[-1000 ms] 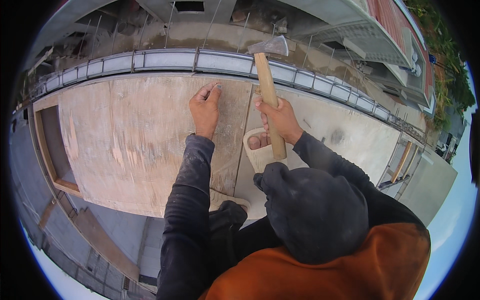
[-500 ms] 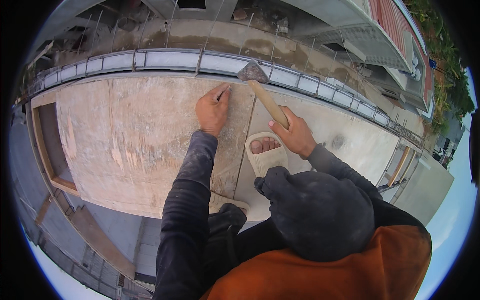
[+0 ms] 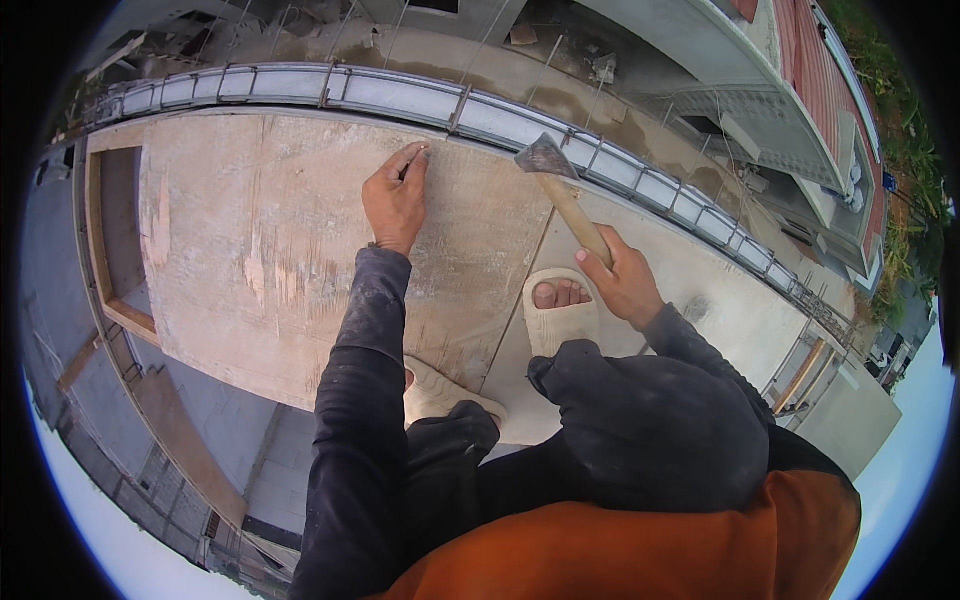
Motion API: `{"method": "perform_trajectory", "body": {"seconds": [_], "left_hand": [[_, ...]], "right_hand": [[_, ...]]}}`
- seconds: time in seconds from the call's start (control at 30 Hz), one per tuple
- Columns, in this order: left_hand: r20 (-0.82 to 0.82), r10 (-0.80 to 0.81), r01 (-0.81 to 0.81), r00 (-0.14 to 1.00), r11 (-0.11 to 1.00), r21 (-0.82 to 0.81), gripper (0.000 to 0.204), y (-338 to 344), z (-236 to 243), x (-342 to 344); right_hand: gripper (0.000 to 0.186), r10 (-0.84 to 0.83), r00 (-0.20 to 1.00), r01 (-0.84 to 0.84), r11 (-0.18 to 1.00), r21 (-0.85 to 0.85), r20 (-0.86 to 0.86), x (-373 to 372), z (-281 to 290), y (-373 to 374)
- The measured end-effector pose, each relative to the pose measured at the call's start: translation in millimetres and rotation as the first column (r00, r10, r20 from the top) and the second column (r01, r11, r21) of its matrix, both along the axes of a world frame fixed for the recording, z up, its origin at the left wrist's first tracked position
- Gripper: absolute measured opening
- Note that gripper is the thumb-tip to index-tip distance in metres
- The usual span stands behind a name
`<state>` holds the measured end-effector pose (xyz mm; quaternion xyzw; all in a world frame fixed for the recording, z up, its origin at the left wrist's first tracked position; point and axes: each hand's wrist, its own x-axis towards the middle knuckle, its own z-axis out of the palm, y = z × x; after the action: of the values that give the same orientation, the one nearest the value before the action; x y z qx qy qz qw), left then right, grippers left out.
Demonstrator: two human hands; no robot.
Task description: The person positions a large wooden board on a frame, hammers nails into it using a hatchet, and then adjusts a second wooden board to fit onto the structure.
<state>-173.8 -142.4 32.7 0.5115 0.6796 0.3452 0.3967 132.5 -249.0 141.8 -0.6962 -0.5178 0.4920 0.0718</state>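
While right fingers [image 3: 597, 271] wrap the hatchet [image 3: 575, 213], left fingers [image 3: 402, 158] pinch over plywood [image 3: 300, 215]

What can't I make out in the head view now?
All in the head view:
- Left hand: whatever it may pinch is too small to tell.
- Tool handle: lower end hidden by the right hand.
- Right sandal: heel hidden by the trouser leg.
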Motion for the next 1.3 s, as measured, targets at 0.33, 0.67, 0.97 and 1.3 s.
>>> {"method": "perform_trajectory", "body": {"seconds": [0.33, 0.67, 0.97, 1.3], "left_hand": [[-0.118, 0.012, -0.008, 0.993, 0.999, 0.037, 0.027, -2, -11, -9], [-0.229, 0.008, 0.01, 0.973, 0.997, 0.078, 0.025, -4, -15, -8], [-0.277, -0.026, 0.015, 0.96, 0.999, -0.043, 0.024, -3, -6, -7], [-0.378, -0.182, 0.147, 0.908, 0.982, -0.119, 0.023, 13, 9, -78]], "right_hand": [[0.055, 0.188, 0.978, -0.187, 0.982, 0.024, -0.085, -45, 3, 53], [0.056, 0.373, 0.925, -0.379, 0.919, 0.114, 0.067, -63, -23, 69], [0.055, 0.404, 0.907, -0.42, 0.89, 0.18, 0.116, -62, -27, 70], [0.057, 0.363, 0.932, -0.345, 0.881, 0.323, 0.003, -76, 13, 82]]}}
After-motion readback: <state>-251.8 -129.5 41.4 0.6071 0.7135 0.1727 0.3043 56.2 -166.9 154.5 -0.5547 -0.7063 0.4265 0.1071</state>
